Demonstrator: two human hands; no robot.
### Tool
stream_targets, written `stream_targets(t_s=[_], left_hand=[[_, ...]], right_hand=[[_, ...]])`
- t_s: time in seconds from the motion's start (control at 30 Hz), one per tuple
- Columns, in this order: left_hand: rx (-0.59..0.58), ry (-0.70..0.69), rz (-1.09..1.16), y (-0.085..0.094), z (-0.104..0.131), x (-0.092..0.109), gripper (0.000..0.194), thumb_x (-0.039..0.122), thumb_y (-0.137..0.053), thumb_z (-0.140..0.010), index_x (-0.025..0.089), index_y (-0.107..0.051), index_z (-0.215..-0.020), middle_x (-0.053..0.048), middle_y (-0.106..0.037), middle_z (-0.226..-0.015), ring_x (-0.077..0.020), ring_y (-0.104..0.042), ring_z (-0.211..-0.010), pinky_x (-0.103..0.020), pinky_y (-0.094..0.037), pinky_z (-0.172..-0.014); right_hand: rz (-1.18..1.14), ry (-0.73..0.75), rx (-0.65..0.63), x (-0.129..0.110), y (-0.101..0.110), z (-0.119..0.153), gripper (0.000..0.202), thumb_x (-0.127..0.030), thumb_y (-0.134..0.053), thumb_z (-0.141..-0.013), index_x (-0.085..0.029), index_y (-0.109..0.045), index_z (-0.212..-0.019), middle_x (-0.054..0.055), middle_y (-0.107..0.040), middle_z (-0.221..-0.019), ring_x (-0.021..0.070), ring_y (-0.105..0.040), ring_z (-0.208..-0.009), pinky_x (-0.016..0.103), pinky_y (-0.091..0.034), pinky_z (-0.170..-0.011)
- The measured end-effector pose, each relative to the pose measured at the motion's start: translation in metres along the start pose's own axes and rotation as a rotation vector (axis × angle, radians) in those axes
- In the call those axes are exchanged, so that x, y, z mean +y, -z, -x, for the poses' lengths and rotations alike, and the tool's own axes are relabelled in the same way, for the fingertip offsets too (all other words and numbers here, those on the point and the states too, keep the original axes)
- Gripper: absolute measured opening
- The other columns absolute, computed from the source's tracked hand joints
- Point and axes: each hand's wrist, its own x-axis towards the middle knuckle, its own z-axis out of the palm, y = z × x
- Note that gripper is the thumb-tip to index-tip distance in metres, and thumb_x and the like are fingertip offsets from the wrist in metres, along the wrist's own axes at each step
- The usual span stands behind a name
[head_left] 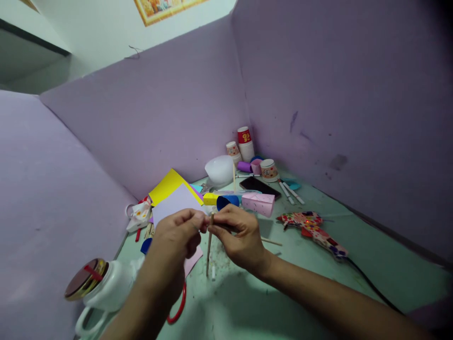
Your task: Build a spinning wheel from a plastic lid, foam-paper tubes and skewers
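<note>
My right hand [242, 236] pinches a thin wooden stick [208, 257] near its top end, and the stick points down toward the table. Close beside it, the fingertips of my left hand [179, 236] are pressed together at the stick's top. Whatever they hold there is too small to make out. A short white piece [213, 273] lies by the stick's lower end. Just beyond my hands are a pink paper tube [260, 204], a blue paper roll [228, 202] and a yellow paper piece [210, 199].
A floral glue gun [313, 231] with a cord lies at right. A white lidded mug [109, 288] and red-handled scissors [181, 307] are at near left. Colored paper sheets [168, 186], a white bowl [220, 170], a phone [260, 187] and paper cups [269, 170] sit farther back by purple walls.
</note>
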Motion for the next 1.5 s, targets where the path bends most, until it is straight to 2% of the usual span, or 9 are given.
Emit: stream_targets(t_s=[0.13, 0.43, 0.6, 0.83, 0.93, 1.17, 1.3, 1.4, 1.5], left_hand=[[-0.044, -0.024, 0.164, 0.004, 0.005, 0.011, 0.024, 0.038, -0.054, -0.07, 0.016, -0.062, -0.07, -0.002, -0.057, -0.058, -0.0075, -0.036, -0.04, -0.023, -0.028, -0.038], [0.502, -0.69, -1.003, -0.043, 0.022, 0.007, 0.015, 0.011, -0.045, -0.07, 0.019, -0.054, -0.062, -0.002, -0.055, -0.054, -0.0159, -0.048, -0.042, -0.028, -0.023, -0.043], [0.463, -0.9, -1.139, -0.034, 0.022, -0.012, 0.022, 0.005, -0.041, -0.067, 0.019, -0.058, -0.069, -0.002, -0.058, -0.058, -0.0179, -0.053, -0.052, -0.029, -0.03, -0.049], [0.125, -0.661, -0.811, 0.007, 0.007, 0.004, 0.015, 0.016, -0.049, -0.074, 0.02, -0.056, -0.061, 0.003, -0.053, -0.048, -0.0114, -0.049, -0.042, -0.022, -0.032, -0.041], [0.054, -0.764, -0.903, 0.008, 0.006, 0.009, 0.016, 0.013, -0.047, -0.073, 0.019, -0.056, -0.061, 0.001, -0.054, -0.051, -0.0133, -0.05, -0.043, -0.025, -0.034, -0.04], [0.38, -1.102, -1.148, -0.01, 0.013, -0.007, 0.021, 0.001, -0.048, -0.065, 0.015, -0.064, -0.069, -0.006, -0.066, -0.065, -0.0225, -0.062, -0.058, -0.031, -0.041, -0.048], [0.391, -1.232, -1.016, -0.009, 0.017, -0.03, 0.03, -0.001, -0.051, -0.068, 0.006, -0.065, -0.092, -0.018, -0.069, -0.097, -0.0232, -0.066, -0.08, -0.031, -0.049, -0.068], [0.5, -1.144, -0.83, -0.009, 0.019, -0.05, 0.028, 0.0, -0.057, -0.07, 0.009, -0.064, -0.095, -0.017, -0.068, -0.1, -0.0192, -0.066, -0.084, -0.028, -0.05, -0.074], [0.534, -0.81, -0.55, -0.012, 0.015, -0.064, 0.019, 0.011, -0.06, -0.076, 0.015, -0.062, -0.094, -0.01, -0.069, -0.091, -0.0174, -0.065, -0.085, -0.029, -0.051, -0.078]], right_hand=[[0.031, 0.072, -0.049, -0.005, -0.001, 0.004, 0.013, -0.007, -0.06, -0.072, -0.016, -0.069, -0.073, 0.003, -0.058, -0.064, 0.0106, -0.053, -0.056, 0.022, -0.043, -0.051], [-0.047, 0.107, -0.006, -0.005, 0.006, -0.003, 0.018, -0.005, -0.052, -0.07, -0.017, -0.061, -0.059, 0.001, -0.056, -0.06, 0.011, -0.052, -0.055, 0.022, -0.041, -0.051], [-0.111, -0.037, -0.014, 0.0, 0.002, -0.001, 0.021, -0.001, -0.055, -0.066, -0.017, -0.069, -0.067, 0.001, -0.062, -0.063, 0.0107, -0.056, -0.058, 0.021, -0.044, -0.052], [-0.126, -0.112, -0.087, 0.007, -0.001, 0.0, 0.012, -0.008, -0.067, -0.064, -0.017, -0.071, -0.072, 0.003, -0.068, -0.066, 0.0111, -0.058, -0.057, 0.021, -0.046, -0.053], [-0.123, -0.11, -0.09, 0.007, 0.001, -0.002, 0.013, -0.008, -0.064, -0.066, -0.018, -0.071, -0.071, 0.003, -0.069, -0.068, 0.0118, -0.06, -0.059, 0.022, -0.048, -0.055], [-0.324, -0.406, -0.013, 0.005, 0.001, -0.008, 0.009, -0.019, -0.071, -0.063, -0.018, -0.072, -0.072, 0.003, -0.071, -0.069, 0.0132, -0.061, -0.058, 0.025, -0.05, -0.055], [-0.529, -0.522, -0.001, 0.005, 0.004, -0.017, 0.011, -0.018, -0.073, -0.059, -0.018, -0.072, -0.07, 0.001, -0.068, -0.064, 0.0101, -0.058, -0.055, 0.023, -0.048, -0.054], [-0.606, -0.587, -0.062, 0.01, 0.009, -0.024, 0.012, -0.02, -0.073, -0.06, -0.017, -0.072, -0.071, -0.004, -0.06, -0.052, 0.0047, -0.045, -0.042, 0.019, -0.039, -0.042], [-0.595, -0.57, -0.181, 0.017, 0.011, -0.025, 0.014, -0.025, -0.074, -0.062, -0.017, -0.073, -0.073, -0.002, -0.064, -0.059, 0.0061, -0.051, -0.049, 0.019, -0.043, -0.048]])
